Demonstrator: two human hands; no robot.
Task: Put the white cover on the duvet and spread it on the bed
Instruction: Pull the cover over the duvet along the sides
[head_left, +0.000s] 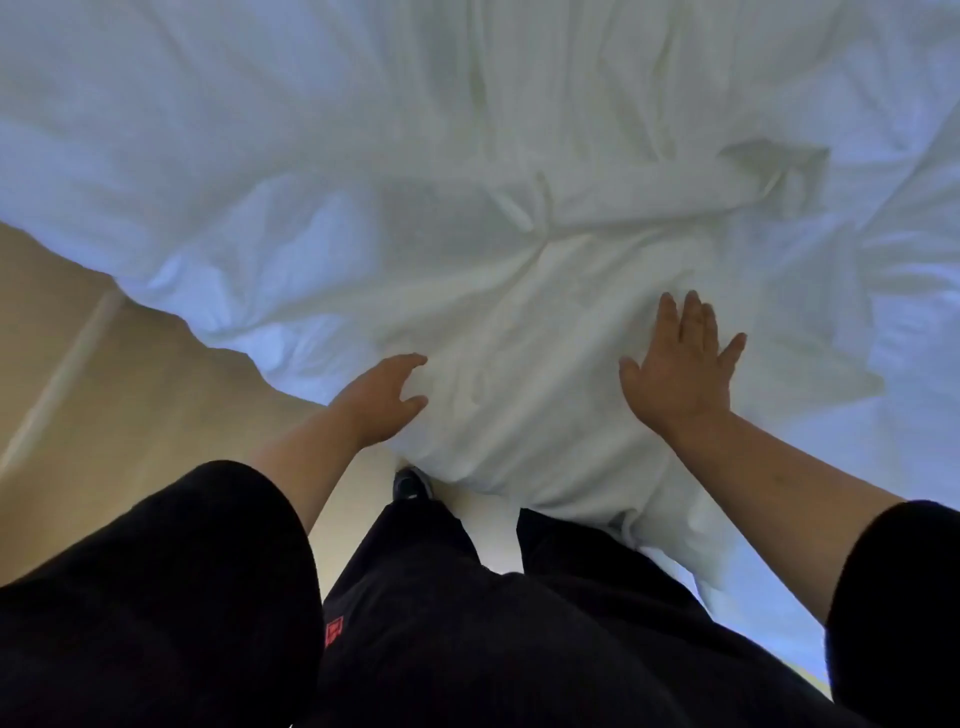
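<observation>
A person stands at the near edge of a bed, looking down over their own arms at a white covered duvet (519, 218) that lies rumpled across nearly the whole bed and spills over the near edge against their dark trousers.

The left hand (387, 397), at the bed's near edge, has its fingers curled into a fold of the white fabric, gripping it. The right hand (680, 364) lies flat on the duvet just inside that edge, fingers straight and spread.

This looks like the spreading stage: the cover seems already on. Next, the creases likely need pulling and smoothing outward.

Bare tan floor (104, 374) lies open to the left, leaving room to step sideways.
</observation>
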